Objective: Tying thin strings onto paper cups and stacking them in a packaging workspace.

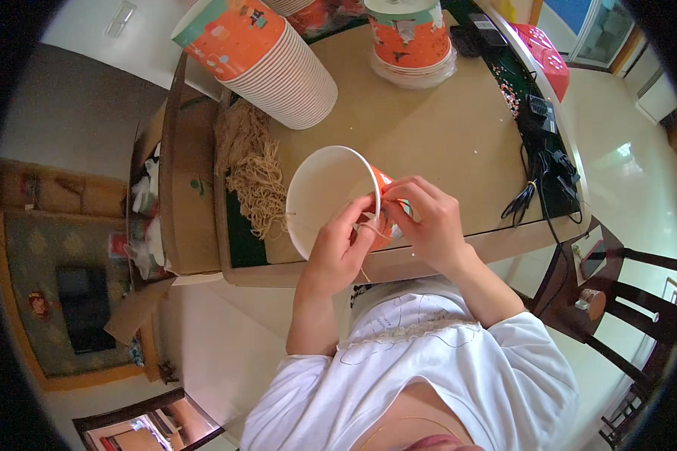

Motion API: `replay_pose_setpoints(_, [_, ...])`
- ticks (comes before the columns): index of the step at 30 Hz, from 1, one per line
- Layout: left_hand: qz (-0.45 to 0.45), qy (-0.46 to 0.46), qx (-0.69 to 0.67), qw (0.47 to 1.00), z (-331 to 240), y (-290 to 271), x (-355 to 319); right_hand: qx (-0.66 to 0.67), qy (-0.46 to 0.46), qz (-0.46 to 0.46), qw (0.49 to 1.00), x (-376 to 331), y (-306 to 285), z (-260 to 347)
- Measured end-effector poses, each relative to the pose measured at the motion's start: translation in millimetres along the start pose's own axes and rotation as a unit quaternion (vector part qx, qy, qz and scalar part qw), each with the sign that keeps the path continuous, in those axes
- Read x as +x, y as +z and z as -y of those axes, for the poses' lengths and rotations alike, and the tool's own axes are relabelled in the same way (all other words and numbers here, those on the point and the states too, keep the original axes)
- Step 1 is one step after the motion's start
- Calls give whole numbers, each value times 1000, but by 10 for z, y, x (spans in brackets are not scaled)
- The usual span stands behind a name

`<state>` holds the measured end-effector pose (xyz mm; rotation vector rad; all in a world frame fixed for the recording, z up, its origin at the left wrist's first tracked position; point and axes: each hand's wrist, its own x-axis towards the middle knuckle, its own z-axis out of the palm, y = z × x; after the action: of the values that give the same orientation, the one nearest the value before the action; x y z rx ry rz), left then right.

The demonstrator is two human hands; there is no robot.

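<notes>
At bucket (320,199) rim, left hand (335,246) partly hides cord (364,272).

The right hand (432,225) covers much of the cup's (325,192) orange side; the left hand (332,252) hides part of its rim. The string's (364,269) path between the fingers cannot be made out. The upper edge clips the tall cup stack (278,75). Beyond the surface (406,128), the pink stool (545,60) is partly hidden.
</notes>
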<state>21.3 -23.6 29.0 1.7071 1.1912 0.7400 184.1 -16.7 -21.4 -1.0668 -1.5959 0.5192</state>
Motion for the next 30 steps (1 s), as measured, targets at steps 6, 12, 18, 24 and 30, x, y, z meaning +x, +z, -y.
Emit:
replay_pose_setpoints(6, [-40, -8, 62, 997, 77, 84, 33, 12, 18, 11, 1000, -46, -19, -12])
replay_pose_setpoints(12, [-88, 47, 159, 982, 89, 158, 117, 21, 35, 20, 999, -70, -41, -49])
replay_pose_setpoints(18, [-118, 29, 53, 991, 157, 203, 171, 102, 120, 21, 987, -107, -69, -32])
replay_pose_setpoints(24, [-139, 27, -131, 981, 173, 180, 185, 11, 18, -30, 999, 100, -158, 37])
replay_pose_setpoints(30, [-129, 51, -215, 967, 227, 175, 238, 25, 35, 82, 996, 182, -7, 20])
